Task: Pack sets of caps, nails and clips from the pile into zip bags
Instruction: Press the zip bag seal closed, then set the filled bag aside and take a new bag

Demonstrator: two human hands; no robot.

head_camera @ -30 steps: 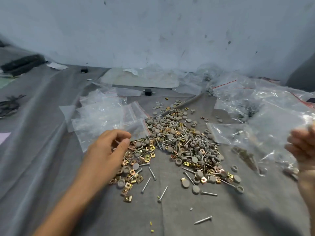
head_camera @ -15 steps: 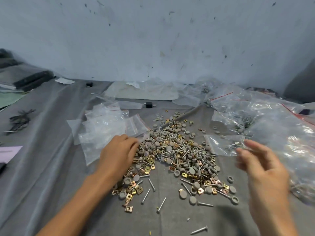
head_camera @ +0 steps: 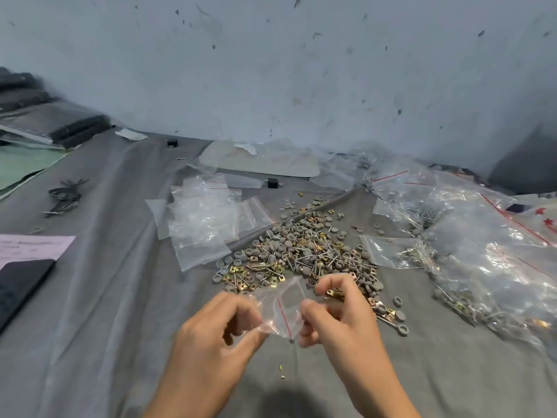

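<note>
Two-hand grip: left hand [head_camera: 215, 330] and right hand [head_camera: 340, 318] both pinch one small zip bag [head_camera: 281, 303] (red seal line, looks empty) held between them. Just beyond the grip lies the pile [head_camera: 301, 251] of caps, nails and clips; empty bags [head_camera: 205, 227] beyond-left, filled bags [head_camera: 497, 267] to its right.

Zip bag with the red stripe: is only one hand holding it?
No: the left hand and the right hand each pinch one side of the zip bag.
</note>
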